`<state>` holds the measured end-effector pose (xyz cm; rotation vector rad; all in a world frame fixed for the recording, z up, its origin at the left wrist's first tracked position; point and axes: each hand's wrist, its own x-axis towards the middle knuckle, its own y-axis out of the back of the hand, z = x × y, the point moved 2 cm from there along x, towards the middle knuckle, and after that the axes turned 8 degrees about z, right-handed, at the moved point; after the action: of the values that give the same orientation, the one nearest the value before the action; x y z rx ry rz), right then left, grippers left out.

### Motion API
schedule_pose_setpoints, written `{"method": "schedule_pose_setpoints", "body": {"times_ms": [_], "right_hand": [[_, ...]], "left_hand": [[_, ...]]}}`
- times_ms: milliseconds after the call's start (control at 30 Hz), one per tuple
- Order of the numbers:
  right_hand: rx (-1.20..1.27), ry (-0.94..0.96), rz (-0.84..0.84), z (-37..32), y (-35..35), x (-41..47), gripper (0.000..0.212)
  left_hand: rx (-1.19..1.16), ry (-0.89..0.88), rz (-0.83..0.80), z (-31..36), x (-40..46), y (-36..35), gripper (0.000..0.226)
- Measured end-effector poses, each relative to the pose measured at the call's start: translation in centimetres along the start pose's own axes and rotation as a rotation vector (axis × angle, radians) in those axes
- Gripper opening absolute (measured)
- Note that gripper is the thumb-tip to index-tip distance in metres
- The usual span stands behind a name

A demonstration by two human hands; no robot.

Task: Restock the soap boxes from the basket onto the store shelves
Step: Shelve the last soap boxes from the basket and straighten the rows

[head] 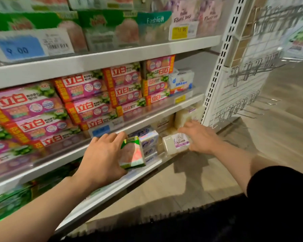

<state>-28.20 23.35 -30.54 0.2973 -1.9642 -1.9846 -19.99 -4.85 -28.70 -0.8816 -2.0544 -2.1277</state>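
My left hand (101,154) grips a green and pink soap box (133,154) at the front edge of the lower shelf (147,167). My right hand (199,137) holds a cream soap bar with a purple label (176,143) at the right end of the same shelf, fingers laid over its far side. Between the two stand white and blue soap boxes (148,140). The basket is out of view.
Stacks of pink and red boxed soap (80,100) fill the shelf above. Green soap boxes (108,27) and price tags (21,47) line the top shelf. A white perforated upright (215,75) and a panel of wire hooks (252,81) stand on the right. Tiled floor lies below.
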Motion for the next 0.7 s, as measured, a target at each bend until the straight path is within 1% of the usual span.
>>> {"method": "schedule_pose_setpoints", "body": {"times_ms": [100, 200, 533, 700], "right_hand": [[-0.081, -0.017, -0.003, 0.4, -1.4, 1.1, 0.061], [-0.123, -0.017, 0.011, 0.7, -2.5, 2.5, 0.063], [-0.067, -0.001, 0.065, 1.4, -4.2, 6.7, 0.070], [-0.003, 0.090, 0.093, 2.3, -3.9, 8.2, 0.073]], "left_hand": [[-0.003, 0.006, 0.031, -0.3, 0.3, -0.8, 0.081], [-0.034, -0.027, 0.070, -0.3, 0.7, -1.4, 0.078], [-0.062, -0.152, 0.143, 0.5, 2.0, -2.6, 0.080], [-0.089, -0.143, 0.163, 0.6, 3.2, -3.4, 0.081]]}}
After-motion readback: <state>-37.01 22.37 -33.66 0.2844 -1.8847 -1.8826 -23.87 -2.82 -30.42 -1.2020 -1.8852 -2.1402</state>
